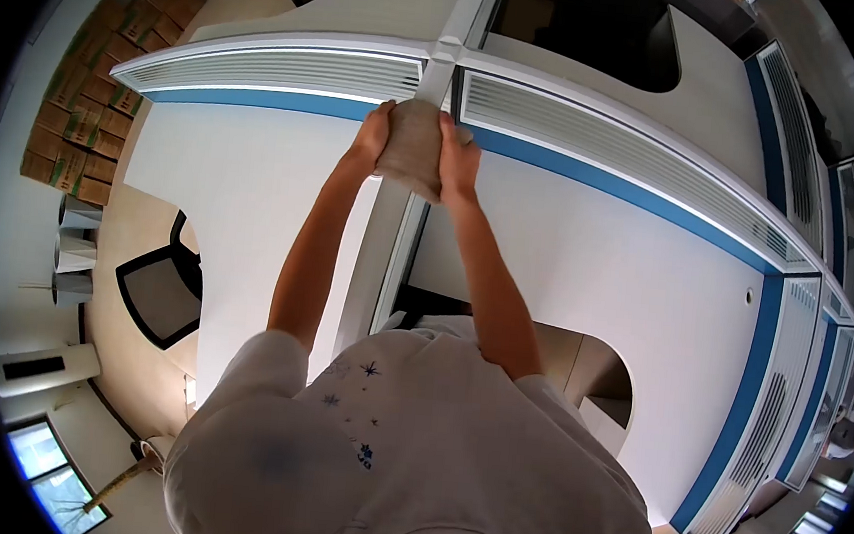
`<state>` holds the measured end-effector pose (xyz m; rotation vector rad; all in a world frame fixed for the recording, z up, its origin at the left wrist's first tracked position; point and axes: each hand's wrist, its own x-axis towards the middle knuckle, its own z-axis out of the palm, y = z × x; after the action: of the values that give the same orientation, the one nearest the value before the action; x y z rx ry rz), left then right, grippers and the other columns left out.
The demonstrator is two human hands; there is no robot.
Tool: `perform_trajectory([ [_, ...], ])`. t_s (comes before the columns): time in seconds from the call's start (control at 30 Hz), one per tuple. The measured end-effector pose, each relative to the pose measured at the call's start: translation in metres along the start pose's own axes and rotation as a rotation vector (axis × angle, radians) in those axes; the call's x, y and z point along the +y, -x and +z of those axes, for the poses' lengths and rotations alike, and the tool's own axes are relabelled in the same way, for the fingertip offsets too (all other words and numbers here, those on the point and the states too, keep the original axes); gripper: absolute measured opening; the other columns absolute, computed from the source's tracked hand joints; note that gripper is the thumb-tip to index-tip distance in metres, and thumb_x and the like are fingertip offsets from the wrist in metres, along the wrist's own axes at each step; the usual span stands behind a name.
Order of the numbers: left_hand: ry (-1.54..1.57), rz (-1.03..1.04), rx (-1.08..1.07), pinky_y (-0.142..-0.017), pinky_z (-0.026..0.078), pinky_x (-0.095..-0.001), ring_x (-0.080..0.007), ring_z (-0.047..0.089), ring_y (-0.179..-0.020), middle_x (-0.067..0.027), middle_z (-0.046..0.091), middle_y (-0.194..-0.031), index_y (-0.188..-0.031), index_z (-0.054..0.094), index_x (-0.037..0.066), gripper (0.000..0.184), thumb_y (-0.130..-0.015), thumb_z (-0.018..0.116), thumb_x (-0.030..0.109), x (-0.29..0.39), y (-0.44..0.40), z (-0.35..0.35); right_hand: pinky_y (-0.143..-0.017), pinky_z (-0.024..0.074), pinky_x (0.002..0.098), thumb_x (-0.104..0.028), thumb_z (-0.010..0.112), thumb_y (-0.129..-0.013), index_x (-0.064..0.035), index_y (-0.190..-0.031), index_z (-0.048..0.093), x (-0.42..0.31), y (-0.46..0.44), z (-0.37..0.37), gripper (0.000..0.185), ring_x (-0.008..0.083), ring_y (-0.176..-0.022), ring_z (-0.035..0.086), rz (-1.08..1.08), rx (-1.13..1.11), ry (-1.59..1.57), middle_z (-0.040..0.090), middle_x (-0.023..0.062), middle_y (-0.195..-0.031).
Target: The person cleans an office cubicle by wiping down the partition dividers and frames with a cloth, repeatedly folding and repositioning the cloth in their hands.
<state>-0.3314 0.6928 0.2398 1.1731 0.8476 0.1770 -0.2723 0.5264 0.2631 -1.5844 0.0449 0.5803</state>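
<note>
Both of my arms reach forward over a low partition that runs away from me between two white desks. A folded beige cloth point(412, 145) lies over the top of this partition, near where it meets the crossing partition. My left hand point(373, 134) grips the cloth's left side, its fingers pressed against it. On the right side my right hand point(458, 159) holds the same cloth, its fingers wrapped round the edge. What lies under the cloth is hidden.
Louvred partitions point(637, 148) with blue lower bands edge the white desks point(599, 245). A black chair point(159, 296) stands at the left, with stacked cardboard boxes point(89, 100) beyond. People point(847, 436) are at the far right.
</note>
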Motion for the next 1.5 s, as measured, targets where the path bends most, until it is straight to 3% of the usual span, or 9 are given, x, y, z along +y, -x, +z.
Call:
perform_trajectory([
  [0.07, 0.021, 0.031, 0.042, -0.088, 0.053, -0.0361, -0.0264, 0.066, -0.096, -0.0185, 0.066, -0.112, -0.127, 0.059, -0.003, 0.053, -0.104, 0.037, 0.039, -0.006, 0.027, 0.003, -0.083, 0.0498, 0.0385, -0.062, 0.073, -0.08, 0.0118, -0.111, 0.064, 0.017, 0.006, 0.002, 0.08, 0.0252, -0.096, 0.061, 0.05, -0.077, -0.129, 0.066, 0.0182, -0.103],
  [0.1, 0.032, 0.046, 0.063, -0.086, 0.053, -0.0367, -0.0267, 0.066, -0.095, -0.0188, 0.066, -0.112, -0.127, 0.058, -0.004, 0.054, -0.103, 0.038, 0.039, -0.002, 0.041, 0.007, -0.079, 0.051, 0.0386, -0.057, 0.075, -0.081, 0.0084, -0.096, 0.07, 0.021, 0.009, 0.004, 0.068, 0.026, -0.088, 0.064, 0.031, -0.031, -0.167, 0.069, 0.0186, -0.094],
  [0.33, 0.049, 0.099, 0.042, -0.085, 0.053, -0.0359, -0.0239, 0.066, -0.093, -0.0164, 0.066, -0.106, -0.119, 0.06, -0.004, 0.051, -0.104, 0.037, 0.038, -0.005, 0.007, 0.004, -0.071, 0.0503, 0.0348, -0.051, 0.077, -0.081, 0.0083, -0.093, 0.069, 0.012, -0.031, 0.016, 0.061, 0.0188, -0.08, 0.062, -0.071, -0.108, -0.17, 0.068, 0.0132, -0.088],
  [0.4, 0.097, 0.052, 0.011, -0.083, 0.054, -0.0369, -0.0241, 0.066, -0.092, -0.0166, 0.066, -0.105, -0.118, 0.061, -0.003, 0.05, -0.104, 0.036, 0.038, 0.008, -0.006, 0.011, -0.079, 0.0509, 0.0353, -0.052, 0.079, -0.079, 0.0102, -0.109, 0.063, -0.004, -0.044, 0.018, 0.071, 0.021, -0.092, 0.062, 0.005, -0.155, -0.224, 0.064, 0.0139, -0.103],
  [0.47, 0.103, 0.025, -0.007, -0.084, 0.055, -0.0371, -0.0238, 0.066, -0.092, -0.0157, 0.066, -0.106, -0.119, 0.061, -0.002, 0.048, -0.104, 0.035, 0.037, 0.022, -0.02, 0.02, -0.076, 0.0498, 0.0332, -0.05, 0.079, -0.08, 0.0098, -0.101, 0.067, -0.004, -0.066, 0.028, 0.065, 0.0194, -0.086, 0.061, -0.03, -0.09, -0.278, 0.067, 0.0143, -0.097],
  [0.9, -0.211, 0.102, 0.115, -0.084, 0.055, -0.039, -0.0267, 0.066, -0.09, -0.0187, 0.065, -0.106, -0.12, 0.06, -0.003, 0.05, -0.102, 0.035, 0.037, 0.033, -0.059, 0.022, -0.096, 0.0476, 0.0418, -0.069, 0.076, -0.07, 0.0147, -0.121, 0.062, -0.022, -0.091, 0.02, 0.099, 0.0347, -0.114, 0.061, -0.005, 0.002, -0.01, 0.062, 0.0264, -0.126],
  [1.07, 0.017, 0.064, 0.018, -0.081, 0.054, -0.0378, -0.0275, 0.066, -0.09, -0.0205, 0.066, -0.109, -0.124, 0.06, -0.004, 0.054, -0.103, 0.035, 0.038, -0.003, -0.021, 0.005, -0.091, 0.0485, 0.0399, -0.064, 0.075, -0.077, 0.0152, -0.113, 0.063, -0.002, -0.023, 0.004, 0.088, 0.0284, -0.105, 0.061, -0.03, -0.088, -0.088, 0.065, 0.0218, -0.115],
  [1.2, -0.033, 0.066, 0.087, -0.085, 0.053, -0.0354, -0.0253, 0.066, -0.092, -0.0172, 0.066, -0.107, -0.122, 0.06, -0.004, 0.051, -0.104, 0.035, 0.036, 0.006, 0.038, 0.008, -0.092, 0.0482, 0.0353, -0.06, 0.073, -0.082, 0.013, -0.129, 0.055, 0.019, -0.006, 0.003, 0.089, 0.0247, -0.108, 0.059, 0.064, -0.219, -0.19, 0.061, 0.0186, -0.119],
  [1.5, -0.035, 0.099, 0.023, -0.083, 0.051, -0.0358, -0.0242, 0.064, -0.093, -0.0174, 0.064, -0.105, -0.123, 0.059, -0.006, 0.05, -0.103, 0.037, 0.034, 0.019, -0.014, 0.013, -0.086, 0.048, 0.0355, -0.059, 0.075, -0.079, 0.0123, -0.111, 0.065, 0.003, -0.061, 0.022, 0.079, 0.0249, -0.098, 0.061, 0.05, -0.122, -0.184, 0.065, 0.0193, -0.108],
])
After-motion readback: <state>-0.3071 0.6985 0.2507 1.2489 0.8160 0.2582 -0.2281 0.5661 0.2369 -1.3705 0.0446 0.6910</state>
